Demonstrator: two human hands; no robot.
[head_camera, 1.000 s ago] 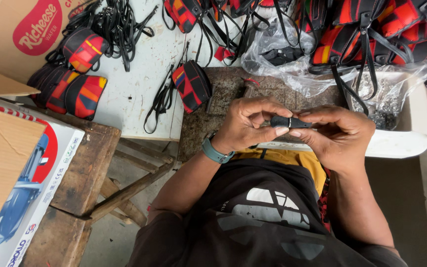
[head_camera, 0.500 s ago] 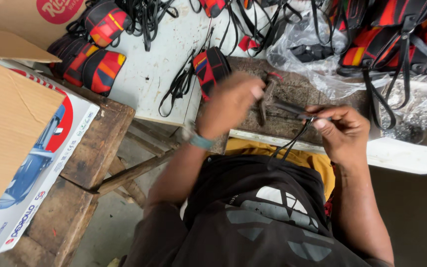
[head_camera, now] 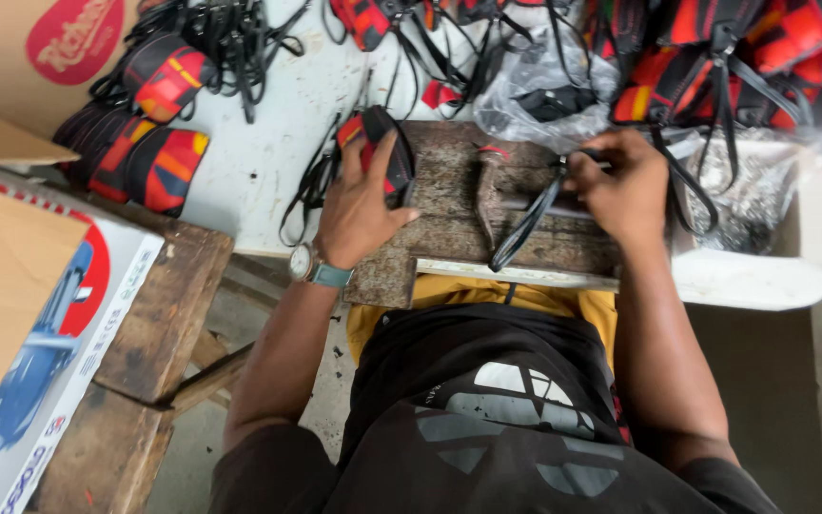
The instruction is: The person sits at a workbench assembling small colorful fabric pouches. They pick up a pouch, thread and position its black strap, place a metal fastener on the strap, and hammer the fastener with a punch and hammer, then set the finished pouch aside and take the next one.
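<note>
Left hand [head_camera: 359, 205] now on pouch [head_camera: 378, 152], strap [head_camera: 525, 224] seemingly lowered

Single head-worn view, looking steeply down, close over lap and workbench [head_camera: 449, 247]

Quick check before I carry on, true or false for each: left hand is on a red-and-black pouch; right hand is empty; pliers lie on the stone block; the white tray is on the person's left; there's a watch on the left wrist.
1. The left hand rests on a red-and-black pouch: true.
2. The right hand is empty: false, it holds a black strap.
3. Pliers lie on the stone block: true.
4. The white tray is on the person's left: false, it sits at the right.
5. A watch is on the left wrist: true.
</note>
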